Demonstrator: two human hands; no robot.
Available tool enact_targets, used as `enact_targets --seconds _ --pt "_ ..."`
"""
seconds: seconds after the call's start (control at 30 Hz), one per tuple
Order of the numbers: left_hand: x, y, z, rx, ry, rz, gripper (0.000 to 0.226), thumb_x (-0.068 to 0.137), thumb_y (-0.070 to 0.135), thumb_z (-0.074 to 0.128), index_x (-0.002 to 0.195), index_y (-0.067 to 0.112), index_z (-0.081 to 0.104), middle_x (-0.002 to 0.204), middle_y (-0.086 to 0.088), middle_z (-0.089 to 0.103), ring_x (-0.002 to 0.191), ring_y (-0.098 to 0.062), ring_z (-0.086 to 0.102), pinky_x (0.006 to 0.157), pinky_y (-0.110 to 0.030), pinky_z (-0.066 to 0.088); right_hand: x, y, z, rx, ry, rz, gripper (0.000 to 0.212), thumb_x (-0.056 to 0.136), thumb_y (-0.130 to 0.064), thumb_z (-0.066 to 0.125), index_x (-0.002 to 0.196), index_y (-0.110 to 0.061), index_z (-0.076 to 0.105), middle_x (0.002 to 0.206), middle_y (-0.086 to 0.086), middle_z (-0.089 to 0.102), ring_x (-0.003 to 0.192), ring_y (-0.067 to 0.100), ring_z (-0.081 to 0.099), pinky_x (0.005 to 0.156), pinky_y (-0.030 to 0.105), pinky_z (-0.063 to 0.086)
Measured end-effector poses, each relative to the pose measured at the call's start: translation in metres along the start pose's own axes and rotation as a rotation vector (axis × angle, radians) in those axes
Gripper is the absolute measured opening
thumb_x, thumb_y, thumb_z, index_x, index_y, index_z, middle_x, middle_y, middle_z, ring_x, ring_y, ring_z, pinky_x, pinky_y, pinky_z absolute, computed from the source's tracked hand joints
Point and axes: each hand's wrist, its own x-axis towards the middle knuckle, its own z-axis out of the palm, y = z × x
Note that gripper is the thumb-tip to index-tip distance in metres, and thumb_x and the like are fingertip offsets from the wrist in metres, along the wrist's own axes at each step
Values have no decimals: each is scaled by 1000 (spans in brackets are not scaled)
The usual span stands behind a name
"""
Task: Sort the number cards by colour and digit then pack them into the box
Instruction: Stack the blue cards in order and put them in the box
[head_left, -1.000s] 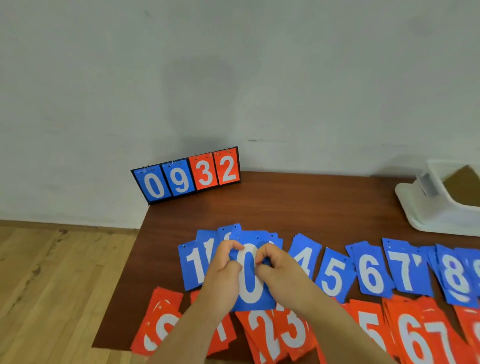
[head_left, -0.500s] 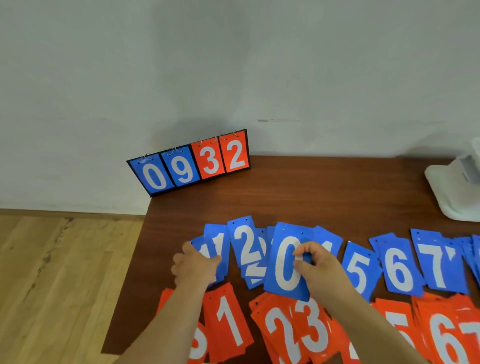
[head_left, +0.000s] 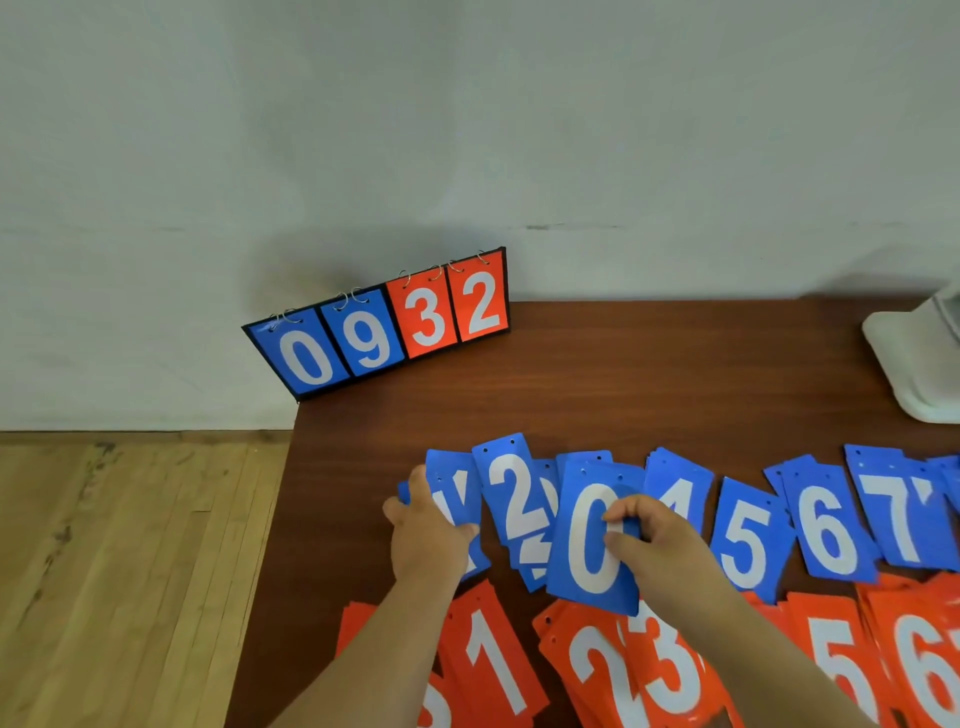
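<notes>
Brown wooden table (head_left: 649, 374) stood against a pale wall, w/ plank floor to its left. Nearest the person, along the front edge, the red cards lay in overlapping piles by digit: red 1 pile (head_left: 493, 660), red 2 pile (head_left: 592, 670), red 3 pile (head_left: 675, 670), red 5 pile (head_left: 841, 670), red 6 pile (head_left: 924, 670). No red 4 was visible, since the right arm covered that spot, and the row ran out of frame at both ends.

Behind it lay the blue row, also in digit order: blue 1 pile (head_left: 457, 483), blue 2 pile (head_left: 511, 493), blue 4 pile (head_left: 680, 493), blue 5 pile (head_left: 748, 540), blue 6 pile (head_left: 828, 525), blue 7 pile (head_left: 893, 514), w/ more cut off at right. The left hand (head_left: 426, 535) lay on the blue 1 pile, fingers curled over its left edge, gripping it. The right hand (head_left: 654, 545) pinched a blue 0 card (head_left: 587, 545) btwn thumb and forefinger, over the gap btwn the 2s and 4s, hiding whatever sat there.

Sorting looked mostly done: the colour split was finished and the digits nearly so. The 0 wanted a spot, prob. left of the 1s. Packing hadn't begun, as far as could be seen.

Far side: a flip scoreboard (head_left: 379, 332) stood at the back left corner showing 0 9 3 2, its cards on rings. At far right was a white container (head_left: 904, 364), prob. the box. The frame edge cut it off and its inside wasn't visible, so its contents couldn't be told.
</notes>
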Motion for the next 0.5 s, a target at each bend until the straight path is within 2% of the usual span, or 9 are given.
enact_targets --seconds 0.07,0.13,0.2,0.3,0.4,0.5 --pt "-1 -4 -1 -22 5 42 102 79 30 84 153 41 14 132 -7 38 78 -12 55 55 -23 45 0 -2 3 -7 2 2 12 96 -13 63 94 -25 63 103 -8 68 90 10 68 61 25 58" --pt "-1 -10 -4 -105 7 42 93 84 25 81 153 39 21 131 -4 46 88 -13 57 59 -22 47 -1 -5 5 -11 7 -1 11 97 -14 63 94 -24 63 104 -8 68 90 10 68 60 24 58" --pt "-2 -19 -12 -271 19 11 72 90 17 74 149 35 37 133 -1 53 98 -13 57 63 -19 48 -2 -7 6 -24 17 -5 11 97 -15 62 95 -25 63 103 -9 68 89 10 68 61 25 59" --pt "-7 -32 -31 -448 83 -28 45 97 12 62 136 30 53 130 4 55 87 -5 52 60 -16 41 -6 -12 9 -60 37 -1 14 98 -16 60 94 -29 62 99 -10 67 87 13 68 68 38 63" --pt "-20 -36 -54 -506 68 1 35 100 11 57 130 31 55 120 11 52 80 0 52 54 -14 42 -10 -17 15 -35 18 13 18 98 -12 59 94 -29 64 99 -8 66 87 20 68 74 50 61" --pt "-41 -29 -71 -593 -1 113 33 100 8 56 123 31 57 108 17 57 83 0 64 52 -11 48 -14 -27 26 68 -64 22 24 97 -6 56 92 -27 67 104 -3 67 92 19 68 77 46 61"
